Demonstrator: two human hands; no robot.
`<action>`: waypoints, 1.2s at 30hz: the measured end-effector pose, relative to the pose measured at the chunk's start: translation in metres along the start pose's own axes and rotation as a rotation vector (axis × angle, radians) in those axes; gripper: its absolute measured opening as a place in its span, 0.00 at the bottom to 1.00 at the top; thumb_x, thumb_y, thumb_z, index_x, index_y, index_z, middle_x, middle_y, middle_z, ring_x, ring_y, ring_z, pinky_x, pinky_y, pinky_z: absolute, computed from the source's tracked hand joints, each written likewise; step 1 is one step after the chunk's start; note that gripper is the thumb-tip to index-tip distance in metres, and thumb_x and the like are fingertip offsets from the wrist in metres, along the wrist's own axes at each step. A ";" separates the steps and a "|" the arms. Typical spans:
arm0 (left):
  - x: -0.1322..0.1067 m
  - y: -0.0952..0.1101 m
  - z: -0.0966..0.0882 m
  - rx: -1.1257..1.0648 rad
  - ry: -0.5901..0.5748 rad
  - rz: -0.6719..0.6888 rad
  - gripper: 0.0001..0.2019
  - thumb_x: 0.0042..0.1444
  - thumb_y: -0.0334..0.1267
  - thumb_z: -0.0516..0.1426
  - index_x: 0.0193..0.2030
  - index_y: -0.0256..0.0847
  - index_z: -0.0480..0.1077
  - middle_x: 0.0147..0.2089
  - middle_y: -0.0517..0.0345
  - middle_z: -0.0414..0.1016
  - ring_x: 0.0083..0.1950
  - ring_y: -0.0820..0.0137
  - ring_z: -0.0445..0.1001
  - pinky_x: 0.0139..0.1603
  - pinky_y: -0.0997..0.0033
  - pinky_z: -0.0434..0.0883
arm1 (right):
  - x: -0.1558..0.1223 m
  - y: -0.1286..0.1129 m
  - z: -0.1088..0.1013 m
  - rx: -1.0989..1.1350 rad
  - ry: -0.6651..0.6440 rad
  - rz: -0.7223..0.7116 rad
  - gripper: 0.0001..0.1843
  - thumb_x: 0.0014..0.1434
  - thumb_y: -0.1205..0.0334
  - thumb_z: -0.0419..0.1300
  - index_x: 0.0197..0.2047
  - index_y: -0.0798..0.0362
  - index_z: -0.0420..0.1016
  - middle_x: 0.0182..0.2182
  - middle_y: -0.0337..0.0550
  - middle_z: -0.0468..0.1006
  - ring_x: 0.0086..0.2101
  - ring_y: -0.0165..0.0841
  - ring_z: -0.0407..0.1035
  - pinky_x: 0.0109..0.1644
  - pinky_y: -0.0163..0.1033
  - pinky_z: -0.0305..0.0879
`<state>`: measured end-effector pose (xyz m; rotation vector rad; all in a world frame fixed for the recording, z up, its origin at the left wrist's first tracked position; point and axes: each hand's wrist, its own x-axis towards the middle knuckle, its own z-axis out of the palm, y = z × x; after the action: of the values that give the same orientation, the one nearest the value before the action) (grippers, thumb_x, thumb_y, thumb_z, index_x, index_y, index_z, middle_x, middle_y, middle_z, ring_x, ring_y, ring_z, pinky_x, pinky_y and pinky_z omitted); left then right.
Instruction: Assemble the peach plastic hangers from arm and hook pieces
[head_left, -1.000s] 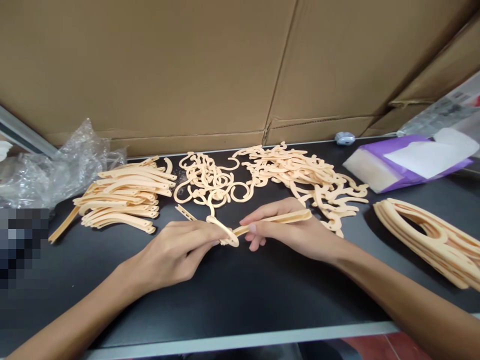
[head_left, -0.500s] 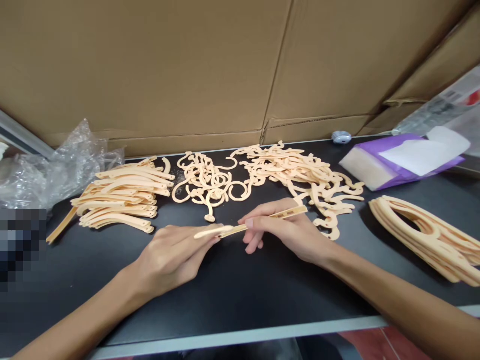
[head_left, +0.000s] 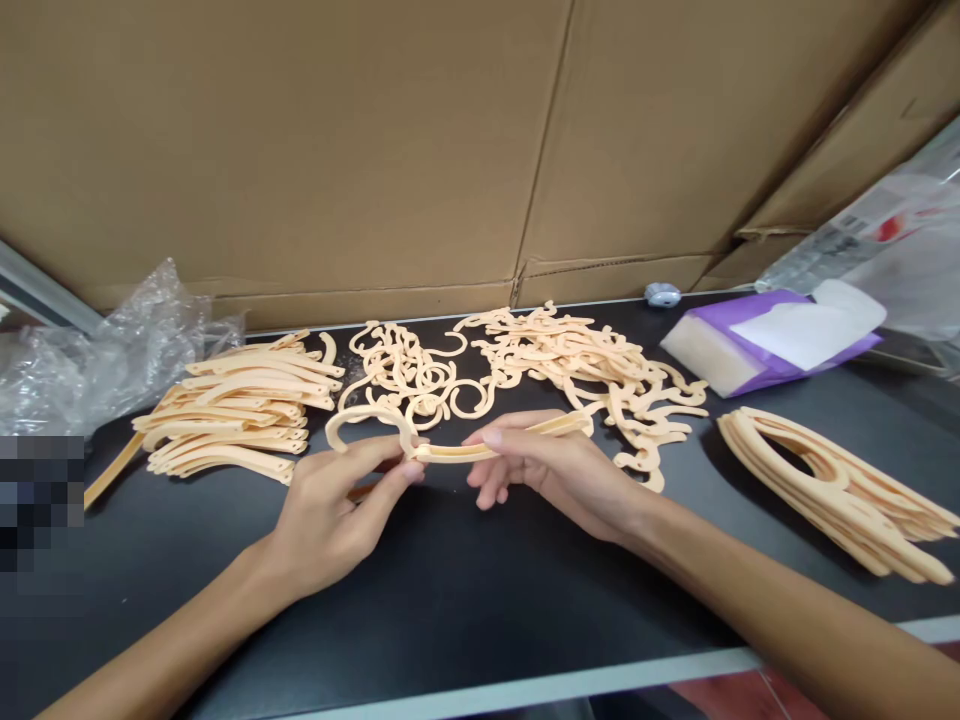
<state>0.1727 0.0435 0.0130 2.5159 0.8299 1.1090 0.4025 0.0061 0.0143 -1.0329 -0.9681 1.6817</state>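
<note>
Slim bare forearms (head_left: 750, 570), bare wrists (head_left: 271, 568), slender fingers (head_left: 525, 446)

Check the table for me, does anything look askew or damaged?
One pale strip juts from the left pile of curved strips, slanting toward the near left, while most others lie roughly crosswise. I can see no breakage.

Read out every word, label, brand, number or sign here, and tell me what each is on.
No text can be read.
Plastic bag at far right: red and dark printed marks, too blurred to read.
Purple packet and cardboard: no lettering I can make out.
</note>
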 end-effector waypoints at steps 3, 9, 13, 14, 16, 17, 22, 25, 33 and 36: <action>0.004 -0.001 -0.006 -0.016 -0.005 -0.130 0.10 0.65 0.38 0.57 0.37 0.39 0.78 0.34 0.59 0.83 0.33 0.72 0.81 0.32 0.81 0.77 | 0.003 -0.005 -0.008 -0.053 0.220 -0.168 0.16 0.51 0.49 0.70 0.33 0.55 0.82 0.31 0.45 0.83 0.32 0.33 0.76 0.35 0.36 0.65; 0.005 0.001 -0.011 -0.106 -0.071 -0.291 0.12 0.65 0.43 0.56 0.40 0.38 0.77 0.30 0.59 0.81 0.28 0.73 0.79 0.31 0.79 0.75 | -0.005 -0.015 -0.013 -0.586 0.446 -0.535 0.07 0.55 0.56 0.68 0.34 0.50 0.82 0.31 0.41 0.82 0.33 0.34 0.73 0.39 0.40 0.67; 0.005 0.008 -0.007 -0.335 -0.107 -0.417 0.12 0.62 0.45 0.58 0.42 0.37 0.75 0.29 0.57 0.82 0.26 0.71 0.78 0.26 0.78 0.75 | -0.013 -0.003 -0.005 -1.103 0.184 -0.767 0.08 0.57 0.58 0.66 0.39 0.52 0.81 0.32 0.45 0.81 0.33 0.36 0.72 0.40 0.42 0.66; 0.005 0.009 -0.006 -0.368 -0.118 -0.447 0.12 0.62 0.45 0.59 0.42 0.37 0.75 0.29 0.57 0.82 0.26 0.70 0.78 0.25 0.77 0.75 | -0.013 0.001 -0.004 -1.192 0.110 -0.806 0.08 0.59 0.60 0.64 0.39 0.53 0.81 0.32 0.46 0.81 0.33 0.36 0.71 0.39 0.43 0.65; 0.005 0.010 -0.006 -0.372 -0.160 -0.481 0.12 0.62 0.46 0.58 0.41 0.38 0.75 0.29 0.57 0.81 0.25 0.70 0.77 0.24 0.77 0.73 | -0.012 0.004 -0.005 -1.309 -0.006 -0.804 0.09 0.63 0.62 0.60 0.39 0.54 0.81 0.30 0.46 0.79 0.31 0.34 0.69 0.38 0.42 0.63; 0.005 0.011 -0.007 -0.345 -0.190 -0.480 0.12 0.62 0.46 0.58 0.40 0.38 0.76 0.29 0.57 0.81 0.24 0.71 0.77 0.23 0.77 0.72 | -0.012 0.004 -0.006 -1.338 -0.057 -0.771 0.10 0.64 0.63 0.58 0.39 0.54 0.81 0.29 0.45 0.79 0.31 0.34 0.68 0.38 0.42 0.62; 0.004 0.018 -0.013 -0.228 -0.443 -0.482 0.12 0.61 0.47 0.58 0.35 0.44 0.79 0.24 0.64 0.77 0.24 0.74 0.73 0.22 0.80 0.65 | -0.023 -0.018 -0.013 -1.216 -0.288 -0.530 0.08 0.63 0.63 0.61 0.35 0.54 0.81 0.26 0.41 0.77 0.30 0.30 0.67 0.36 0.38 0.61; 0.004 0.025 -0.017 -0.303 -0.612 -0.556 0.11 0.59 0.49 0.60 0.35 0.46 0.79 0.25 0.65 0.77 0.25 0.75 0.73 0.24 0.80 0.65 | -0.032 -0.030 -0.014 -1.161 -0.366 -0.390 0.09 0.59 0.64 0.65 0.26 0.54 0.79 0.20 0.36 0.70 0.25 0.27 0.64 0.30 0.36 0.56; -0.001 0.021 -0.016 -0.114 -0.701 -0.481 0.08 0.54 0.45 0.64 0.29 0.46 0.77 0.21 0.68 0.73 0.21 0.76 0.69 0.21 0.79 0.60 | -0.026 -0.018 -0.005 -1.212 -0.375 -0.335 0.08 0.57 0.67 0.66 0.25 0.53 0.80 0.26 0.38 0.74 0.31 0.28 0.68 0.37 0.36 0.63; -0.002 0.009 -0.014 0.156 -0.486 -0.369 0.09 0.56 0.48 0.62 0.33 0.46 0.78 0.22 0.67 0.74 0.19 0.75 0.68 0.21 0.76 0.57 | -0.018 -0.006 -0.006 -1.305 -0.185 -0.476 0.08 0.62 0.60 0.64 0.37 0.53 0.83 0.31 0.44 0.77 0.37 0.34 0.69 0.42 0.41 0.66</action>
<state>0.1648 0.0351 0.0247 2.4474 1.1941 0.3085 0.4137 -0.0081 0.0214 -1.2464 -2.3315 0.6150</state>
